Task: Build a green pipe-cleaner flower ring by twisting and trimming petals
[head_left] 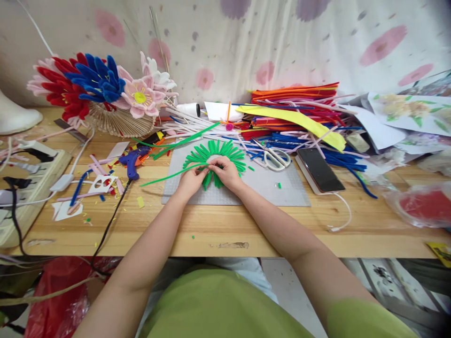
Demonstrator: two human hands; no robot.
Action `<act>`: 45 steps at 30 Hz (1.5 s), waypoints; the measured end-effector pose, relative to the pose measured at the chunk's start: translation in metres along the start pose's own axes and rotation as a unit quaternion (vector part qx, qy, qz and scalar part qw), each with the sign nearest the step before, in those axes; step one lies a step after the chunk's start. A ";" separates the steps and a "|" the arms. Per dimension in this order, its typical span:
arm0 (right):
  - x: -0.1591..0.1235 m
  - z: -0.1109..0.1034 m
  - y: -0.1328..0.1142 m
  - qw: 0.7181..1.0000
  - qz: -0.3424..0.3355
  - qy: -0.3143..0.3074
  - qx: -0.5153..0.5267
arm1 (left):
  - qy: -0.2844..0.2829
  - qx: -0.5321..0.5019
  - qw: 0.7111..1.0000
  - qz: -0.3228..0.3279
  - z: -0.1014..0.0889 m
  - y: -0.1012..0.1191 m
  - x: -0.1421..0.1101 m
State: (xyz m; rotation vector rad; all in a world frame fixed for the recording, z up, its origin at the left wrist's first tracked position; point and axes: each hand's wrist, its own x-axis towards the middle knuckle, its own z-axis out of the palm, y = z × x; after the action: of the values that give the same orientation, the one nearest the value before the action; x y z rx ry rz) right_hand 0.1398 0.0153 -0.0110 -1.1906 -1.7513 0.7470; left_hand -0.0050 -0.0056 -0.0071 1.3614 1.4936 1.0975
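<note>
My left hand [191, 180] is closed, its fingers pinching a long green pipe cleaner [165, 177] whose loose end sticks out to the left. Right beside it, my right hand [226, 173] is closed too, with thumb and fingertips at the pipe cleaner's inner end. Under and around both hands lies a ring of green pipe-cleaner loops [230, 151], fanned out like petals; the hands hide its lower part. The ring rests on a grey cutting mat [275, 195]. More green pipe cleaners [188, 140] lie just behind it.
Scissors [276, 158] and a phone [320, 170] lie to the right. Piles of coloured pipe cleaners [296, 96] fill the back. A blue glue gun [132, 162], scraps and a power strip [31, 197] are at left, behind them fuzzy flowers [97, 80] in a pleated holder [120, 121].
</note>
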 end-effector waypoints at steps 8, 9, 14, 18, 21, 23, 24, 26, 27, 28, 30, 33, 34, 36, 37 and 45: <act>0.004 -0.002 0.004 0.999 -0.010 -0.039 -0.016 | 0.025 0.064 0.998 -0.002 0.000 0.010 -0.004; 0.004 -0.002 0.004 0.999 -0.009 -0.047 -0.020 | 0.019 0.056 0.998 -0.005 0.000 0.010 -0.004; 0.005 -0.004 0.001 0.996 -0.009 -0.058 -0.065 | 0.004 0.082 0.997 0.008 0.001 0.009 -0.005; 0.003 -0.003 -0.001 0.994 -0.005 -0.039 -0.106 | 0.029 0.166 0.982 0.090 0.002 0.012 -0.009; 0.001 0.000 0.000 0.991 -0.005 -0.022 -0.130 | 0.047 0.206 0.971 0.113 0.004 0.015 -0.012; 0.001 0.001 0.000 0.989 -0.010 -0.017 -0.145 | 0.056 0.224 0.966 0.120 0.006 0.017 -0.013; 0.000 0.001 0.000 0.988 -0.012 -0.015 -0.152 | 0.056 0.230 0.964 0.123 0.006 0.017 -0.014; 0.000 0.000 0.000 0.987 -0.013 -0.011 -0.160 | 0.046 0.232 0.963 0.128 0.006 0.017 -0.014; 0.000 -0.001 0.000 0.987 -0.011 -0.009 -0.161 | 0.034 0.227 0.964 0.132 0.006 0.016 -0.015; 0.000 -0.002 0.001 0.987 -0.007 -0.008 -0.161 | 0.020 0.219 0.966 0.137 0.005 0.016 -0.015; 0.001 -0.005 0.001 0.988 0.002 -0.011 -0.154 | -0.010 0.206 0.967 0.152 0.003 0.015 -0.015; 0.001 -0.007 0.001 0.990 -0.008 -0.027 -0.138 | -0.015 0.226 0.959 0.173 -0.002 0.017 -0.015; 0.001 -0.007 0.001 0.990 -0.018 -0.034 -0.133 | -0.002 0.239 0.955 0.177 -0.004 0.018 -0.015; 0.001 -0.007 0.000 0.990 -0.038 -0.046 -0.126 | 0.022 0.257 0.949 0.181 -0.005 0.022 -0.016; 0.001 -0.007 0.000 0.990 -0.046 -0.050 -0.124 | 0.027 0.258 0.948 0.183 -0.006 0.023 -0.015; 0.000 -0.006 0.003 0.987 -0.082 -0.056 -0.126 | -0.011 0.147 0.979 0.139 0.004 0.011 -0.007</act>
State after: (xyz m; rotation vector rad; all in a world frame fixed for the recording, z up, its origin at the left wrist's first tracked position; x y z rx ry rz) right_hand 0.1465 0.0163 -0.0110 -1.1684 -2.0574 0.5138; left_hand 0.0024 -0.0122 0.0028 1.8261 1.5253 1.0546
